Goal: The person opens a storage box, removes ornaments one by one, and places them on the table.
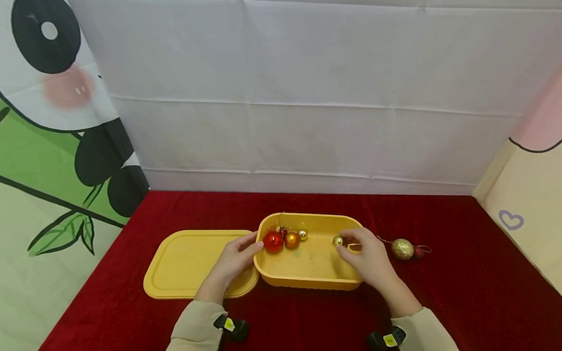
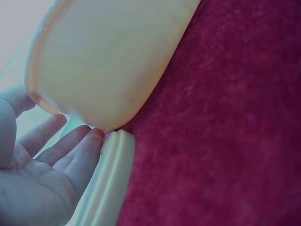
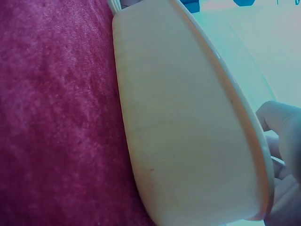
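A yellow plastic box (image 1: 309, 283) sits open on the red cloth. My left hand (image 1: 232, 262) holds its left end, thumb at the rim and fingertips against the outer wall, as the left wrist view shows. Inside, at the left, lie a shiny red bauble (image 1: 273, 241), an orange-gold bauble (image 1: 292, 240) and a tiny gold bauble (image 1: 303, 234). Over the box's right side, my right hand (image 1: 369, 255) pinches a small gold bauble (image 1: 338, 241) at its thumb and fingertips. The box wall hides part of that hand in the right wrist view.
A yellow lid (image 1: 178, 265) lies flat to the left, partly under my left forearm. Right of the box are a glittery gold bauble (image 1: 402, 249) and a small dark red bauble (image 1: 419, 252) with strings. A white fabric backdrop (image 1: 313, 93) rises behind the table.
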`<act>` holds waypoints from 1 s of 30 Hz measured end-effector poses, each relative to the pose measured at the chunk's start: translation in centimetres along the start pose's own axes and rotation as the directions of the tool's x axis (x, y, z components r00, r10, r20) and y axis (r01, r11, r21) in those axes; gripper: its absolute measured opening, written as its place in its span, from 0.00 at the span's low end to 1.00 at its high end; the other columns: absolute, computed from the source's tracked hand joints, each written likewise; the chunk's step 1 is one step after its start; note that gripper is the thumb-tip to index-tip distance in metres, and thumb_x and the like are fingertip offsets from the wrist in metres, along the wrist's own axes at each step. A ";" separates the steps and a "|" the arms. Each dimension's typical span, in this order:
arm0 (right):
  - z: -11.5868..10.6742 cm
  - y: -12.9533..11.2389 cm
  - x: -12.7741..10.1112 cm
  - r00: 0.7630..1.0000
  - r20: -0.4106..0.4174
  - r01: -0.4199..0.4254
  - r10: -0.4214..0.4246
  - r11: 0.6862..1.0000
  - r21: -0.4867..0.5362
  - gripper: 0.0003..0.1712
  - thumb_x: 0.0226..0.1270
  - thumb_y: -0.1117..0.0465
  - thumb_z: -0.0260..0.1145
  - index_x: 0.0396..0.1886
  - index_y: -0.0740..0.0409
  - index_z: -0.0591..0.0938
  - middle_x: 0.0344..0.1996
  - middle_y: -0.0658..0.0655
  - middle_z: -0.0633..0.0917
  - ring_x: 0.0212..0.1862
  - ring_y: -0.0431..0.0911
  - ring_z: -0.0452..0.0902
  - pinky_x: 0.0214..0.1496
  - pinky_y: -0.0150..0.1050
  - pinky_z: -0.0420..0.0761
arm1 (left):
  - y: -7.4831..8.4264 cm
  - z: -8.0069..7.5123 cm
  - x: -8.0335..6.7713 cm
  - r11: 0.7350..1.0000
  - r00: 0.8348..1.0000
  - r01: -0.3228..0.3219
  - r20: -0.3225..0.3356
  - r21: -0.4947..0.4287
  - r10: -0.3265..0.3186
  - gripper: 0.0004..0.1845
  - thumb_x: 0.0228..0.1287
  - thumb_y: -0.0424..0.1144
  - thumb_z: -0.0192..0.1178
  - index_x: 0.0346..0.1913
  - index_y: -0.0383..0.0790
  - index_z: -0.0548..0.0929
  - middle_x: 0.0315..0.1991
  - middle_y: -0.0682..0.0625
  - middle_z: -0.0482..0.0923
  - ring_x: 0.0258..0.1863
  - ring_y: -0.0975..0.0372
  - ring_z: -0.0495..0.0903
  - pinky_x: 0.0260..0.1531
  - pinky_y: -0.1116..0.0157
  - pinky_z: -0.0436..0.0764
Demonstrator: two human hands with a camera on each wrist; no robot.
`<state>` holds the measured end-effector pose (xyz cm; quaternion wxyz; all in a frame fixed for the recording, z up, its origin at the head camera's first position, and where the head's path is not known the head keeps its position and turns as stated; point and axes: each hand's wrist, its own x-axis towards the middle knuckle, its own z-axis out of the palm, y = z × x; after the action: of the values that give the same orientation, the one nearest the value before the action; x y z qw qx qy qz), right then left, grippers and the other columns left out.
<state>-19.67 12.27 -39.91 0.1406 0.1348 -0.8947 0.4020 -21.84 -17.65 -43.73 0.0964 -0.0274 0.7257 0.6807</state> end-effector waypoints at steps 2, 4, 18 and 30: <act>-0.2 0.2 -0.3 1.000 -0.020 -0.004 0.004 1.000 0.015 0.15 0.55 0.67 0.70 0.44 0.64 0.83 0.38 0.58 0.82 0.42 0.50 0.80 0.45 0.46 0.84 | 0.0 0.0 0.0 1.000 1.000 0.000 0.005 0.005 0.000 0.29 0.67 0.40 0.57 0.68 0.36 0.66 0.65 0.35 0.67 0.56 0.48 0.77 0.52 0.58 0.80; -0.3 0.4 -0.4 0.999 -0.043 -0.005 0.006 1.000 0.031 0.15 0.55 0.67 0.70 0.44 0.64 0.83 0.38 0.58 0.82 0.42 0.50 0.80 0.45 0.46 0.84 | 0.0 0.0 0.0 1.000 1.000 0.002 0.011 0.008 -0.002 0.29 0.67 0.41 0.58 0.68 0.36 0.66 0.65 0.36 0.67 0.56 0.48 0.77 0.51 0.59 0.80; -3.2 1.6 -0.1 0.980 -0.109 -0.155 0.166 0.983 0.096 0.17 0.63 0.62 0.66 0.50 0.63 0.80 0.45 0.60 0.81 0.46 0.49 0.79 0.42 0.19 0.77 | 0.0 -0.2 0.0 1.000 1.000 0.014 0.011 0.026 -0.014 0.29 0.67 0.42 0.58 0.68 0.38 0.66 0.67 0.37 0.65 0.57 0.49 0.76 0.52 0.59 0.80; -4.9 2.9 0.1 0.955 -0.160 -0.242 0.251 0.967 0.075 0.20 0.64 0.55 0.65 0.52 0.61 0.79 0.48 0.62 0.81 0.48 0.53 0.79 0.40 0.13 0.72 | 0.0 -0.2 0.2 0.999 1.000 0.017 0.013 0.028 -0.017 0.29 0.67 0.42 0.57 0.69 0.38 0.66 0.67 0.37 0.65 0.57 0.50 0.76 0.52 0.59 0.80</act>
<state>-20.12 17.84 -38.72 0.1605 -0.0083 -0.8782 0.4505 -22.03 -17.79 -43.75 0.1076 -0.0276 0.7343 0.6696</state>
